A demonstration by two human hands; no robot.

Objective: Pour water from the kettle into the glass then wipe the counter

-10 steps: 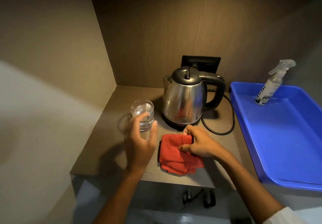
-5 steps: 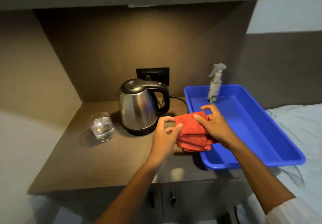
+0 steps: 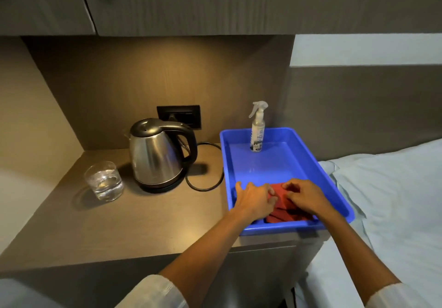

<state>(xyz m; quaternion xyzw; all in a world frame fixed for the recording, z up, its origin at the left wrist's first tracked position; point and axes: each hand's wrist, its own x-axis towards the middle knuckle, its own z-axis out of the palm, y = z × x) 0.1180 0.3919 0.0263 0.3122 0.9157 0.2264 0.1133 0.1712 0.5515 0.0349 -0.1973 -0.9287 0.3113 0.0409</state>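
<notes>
A steel kettle with a black handle stands on its base at the back of the brown counter. To its left a glass holds water. A folded red cloth lies in the near end of the blue tray. My left hand rests on the cloth's left side, over the tray's left wall. My right hand presses on the cloth's top, fingers curled at its edge. Both hands cover much of the cloth.
A spray bottle stands upright at the tray's far end. The kettle's black cord loops on the counter toward a wall socket. A bed with pale sheets lies to the right. Cabinets hang overhead.
Both hands carried the red cloth from the counter in front of the kettle rightward and lowered it into the blue tray. The left hand left the glass.
</notes>
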